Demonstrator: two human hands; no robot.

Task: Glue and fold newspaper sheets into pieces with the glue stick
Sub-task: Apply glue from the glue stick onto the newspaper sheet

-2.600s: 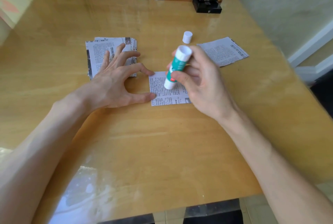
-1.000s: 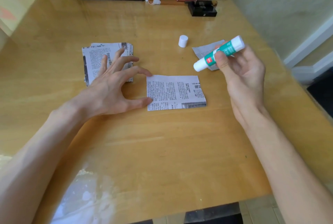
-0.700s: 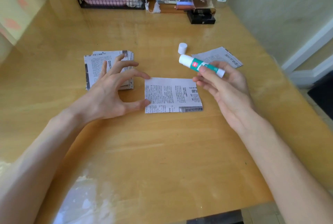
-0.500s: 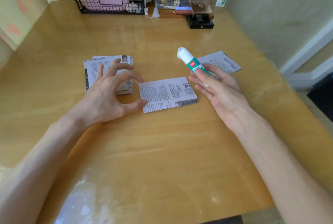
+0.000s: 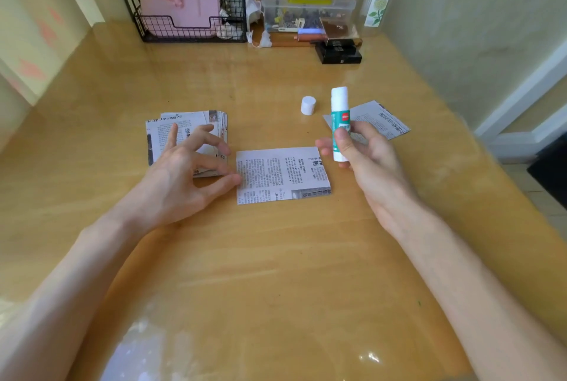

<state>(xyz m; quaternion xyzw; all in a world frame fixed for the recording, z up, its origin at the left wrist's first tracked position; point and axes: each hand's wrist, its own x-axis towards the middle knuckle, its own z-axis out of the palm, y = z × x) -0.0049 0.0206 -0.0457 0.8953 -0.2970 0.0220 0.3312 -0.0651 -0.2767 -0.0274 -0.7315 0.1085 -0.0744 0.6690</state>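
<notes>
Right hand (image 5: 365, 153) pinches glue stick (image 5: 340, 123) upright by lower barrel, thumb in front. Cap (image 5: 308, 105) off, lying beyond fingertips. Left hand (image 5: 184, 178) loosely spread, holding nothing, thumb tip at left edge of newspaper sheet (image 5: 282, 175), flat between hands. Sheet likely light, limp, tear-prone: pin edge, lift by corner. Stick rigid, smooth: grip mid-barrel.

We get wide bare table (image 5: 276, 273) toward near edge. Ahead: flat sheet (image 5: 282, 175) centre, paper stack (image 5: 158, 135) left, cap (image 5: 307, 105) upright near scrap (image 5: 383, 119) right. Wire basket (image 5: 190, 32), clear box (image 5: 306, 10), black box (image 5: 337, 53) line back edge; wall (image 5: 460, 27) hems right.
</notes>
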